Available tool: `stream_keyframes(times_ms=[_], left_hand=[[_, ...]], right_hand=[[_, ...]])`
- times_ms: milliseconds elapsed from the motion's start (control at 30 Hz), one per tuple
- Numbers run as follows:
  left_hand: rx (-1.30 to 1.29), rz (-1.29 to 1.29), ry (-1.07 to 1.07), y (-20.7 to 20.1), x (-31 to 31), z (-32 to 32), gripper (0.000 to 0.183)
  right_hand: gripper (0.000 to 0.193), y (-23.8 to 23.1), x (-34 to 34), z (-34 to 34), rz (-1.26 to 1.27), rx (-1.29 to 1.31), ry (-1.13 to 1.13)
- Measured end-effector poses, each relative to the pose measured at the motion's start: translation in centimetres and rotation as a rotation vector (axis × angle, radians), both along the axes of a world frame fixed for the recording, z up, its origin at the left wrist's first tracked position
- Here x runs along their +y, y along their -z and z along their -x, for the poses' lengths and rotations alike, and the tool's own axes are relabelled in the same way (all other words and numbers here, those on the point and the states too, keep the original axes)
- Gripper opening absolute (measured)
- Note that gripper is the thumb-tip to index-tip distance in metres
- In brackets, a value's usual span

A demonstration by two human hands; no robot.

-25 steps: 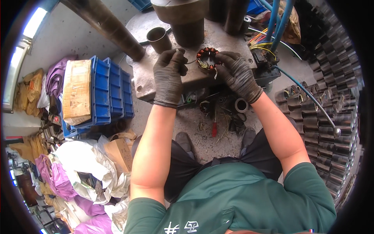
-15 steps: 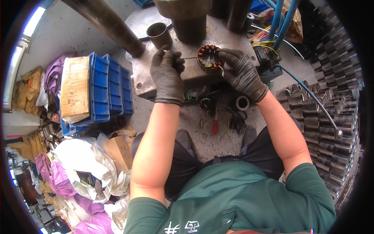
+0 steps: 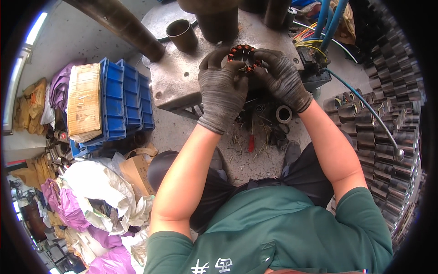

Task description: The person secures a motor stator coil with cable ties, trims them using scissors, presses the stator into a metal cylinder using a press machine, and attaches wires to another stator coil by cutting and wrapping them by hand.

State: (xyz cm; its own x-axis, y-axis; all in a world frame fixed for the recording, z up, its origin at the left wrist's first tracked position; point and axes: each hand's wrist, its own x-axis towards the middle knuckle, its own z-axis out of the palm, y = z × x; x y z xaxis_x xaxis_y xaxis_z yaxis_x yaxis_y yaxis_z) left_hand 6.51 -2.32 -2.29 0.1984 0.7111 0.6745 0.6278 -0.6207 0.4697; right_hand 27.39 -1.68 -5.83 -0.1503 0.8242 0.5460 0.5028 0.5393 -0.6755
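Note:
Between my two hands is a ring-shaped motor stator [image 3: 242,48] with orange-red copper windings round its dark rim. My left hand [image 3: 222,89], in a dark grey work glove, has its fingers and thumb closed on the ring's left side. From the right, my right hand [image 3: 281,76], gloved the same way, grips the opposite side. The fingers cover part of the lower rim. The ring is held over the near part of a worn metal press table [image 3: 175,75]. An upright, hollow metal cylinder [image 3: 181,36] stands on that table, beyond my left hand.
Thick press columns [image 3: 121,29] rise at the back. Blue crates [image 3: 114,100] with a cardboard box are stacked at left, above white sacks [image 3: 98,182]. Many metal cylinders [image 3: 392,137] line the right. A red-handled screwdriver [image 3: 251,142] and a metal ring [image 3: 284,114] are below the table.
My left hand has moved right, from beside the stator with a wire stretched toward it, onto the ring itself. The stator sits slightly higher in view, and the view has shifted a little.

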Motion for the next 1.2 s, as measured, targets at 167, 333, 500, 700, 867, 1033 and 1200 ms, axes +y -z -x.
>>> stream_keyframes(times_ms=[167, 333, 500, 700, 867, 1033, 1200], left_hand=[[-0.235, 0.342, 0.083, 3.1, 2.4, -0.2, 0.031], [-0.709, 0.826, 0.147, 3.2, 2.7, -0.6, 0.016], [-0.63, 0.768, 0.108, 3.1, 2.5, -0.2, 0.016], [-0.637, 0.765, 0.147, 3.2, 2.6, -0.2, 0.014], [-0.773, 0.834, 0.154, 4.2, 2.9, 0.3, 0.014], [-0.732, 0.69, 0.191, 4.7, 2.9, 0.5, 0.014], [-0.854, 0.784, 0.188, 2.9, 1.6, 0.8, 0.017]], right_hand=[[0.037, -0.7, -0.1, 0.3, 0.056, 0.016, 0.016], [0.034, -0.5, -0.1, -0.1, 0.197, 0.202, -0.069], [0.034, -2.2, -0.8, -0.6, 0.4, 0.309, -0.165], [0.025, -1.5, -0.4, -1.8, 0.399, 0.332, -0.175], [0.02, -2.0, -0.5, -2.3, 0.445, 0.231, -0.169], [0.02, -2.1, -0.7, -2.6, 0.46, 0.232, -0.181], [0.018, -2.6, -1.2, -2.4, 0.414, 0.202, -0.165]])
